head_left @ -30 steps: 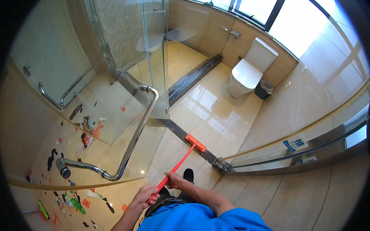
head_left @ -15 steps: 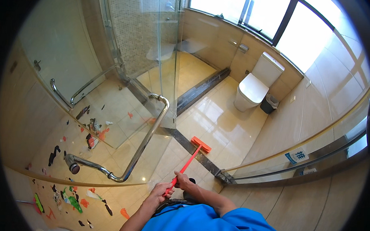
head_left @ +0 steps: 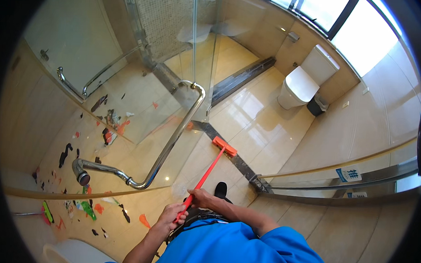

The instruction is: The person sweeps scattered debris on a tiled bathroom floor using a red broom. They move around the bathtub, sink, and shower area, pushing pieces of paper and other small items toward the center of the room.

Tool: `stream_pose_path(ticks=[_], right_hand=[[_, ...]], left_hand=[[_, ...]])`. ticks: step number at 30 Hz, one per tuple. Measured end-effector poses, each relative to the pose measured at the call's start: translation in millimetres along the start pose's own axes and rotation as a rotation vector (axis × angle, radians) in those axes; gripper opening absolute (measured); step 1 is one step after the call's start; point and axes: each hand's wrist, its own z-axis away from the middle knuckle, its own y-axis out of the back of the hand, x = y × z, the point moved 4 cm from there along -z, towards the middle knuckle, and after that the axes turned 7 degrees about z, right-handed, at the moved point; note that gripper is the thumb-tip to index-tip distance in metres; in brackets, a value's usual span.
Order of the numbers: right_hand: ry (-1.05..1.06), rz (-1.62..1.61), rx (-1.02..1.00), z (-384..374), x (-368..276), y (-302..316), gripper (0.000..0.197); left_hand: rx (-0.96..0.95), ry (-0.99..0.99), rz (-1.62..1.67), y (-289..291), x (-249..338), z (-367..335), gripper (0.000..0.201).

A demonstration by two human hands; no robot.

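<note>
My left hand (head_left: 172, 217) is closed round the lower end of a red broom's handle (head_left: 209, 173). Just above it, my right hand (head_left: 199, 199) grips the same handle. The broom's wide orange head (head_left: 225, 146) rests at the dark stone threshold strip (head_left: 241, 166), ahead of me. Whether bristles touch the strip cannot be made out. My black shoe (head_left: 221, 190) is on the tiles right of the handle.
A glass door with a bent chrome handle (head_left: 170, 144) stands on the left. Torn scraps (head_left: 86, 209) litter the floor there, near a green-edged pink broom head (head_left: 47, 212). Beyond the threshold are a toilet (head_left: 301, 86) and a dark bin (head_left: 317, 106). A glass panel (head_left: 310, 181) runs along the right.
The view has shifted, with the toilet and window now further right. The broom head has drawn back from the tiles beyond to the threshold strip. Both hands keep their grip.
</note>
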Motion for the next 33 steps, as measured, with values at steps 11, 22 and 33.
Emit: stream_pose_path(ticks=[11, 22, 33], right_hand=[[0.124, 0.111, 0.224, -12.8, -47.3, 55.8, 0.028], [0.016, 0.209, 0.066, -7.4, -17.5, -11.5, 0.032], [0.133, 0.240, 0.184, -26.1, -71.7, 40.2, 0.032]], left_hand=[[-0.002, -0.045, 0.036, -33.2, 4.0, -67.0, 0.026], [0.036, 0.009, 0.130, 6.3, 8.0, 1.9, 0.024], [-0.049, -0.022, 0.178, -19.8, 20.8, -68.4, 0.024]])
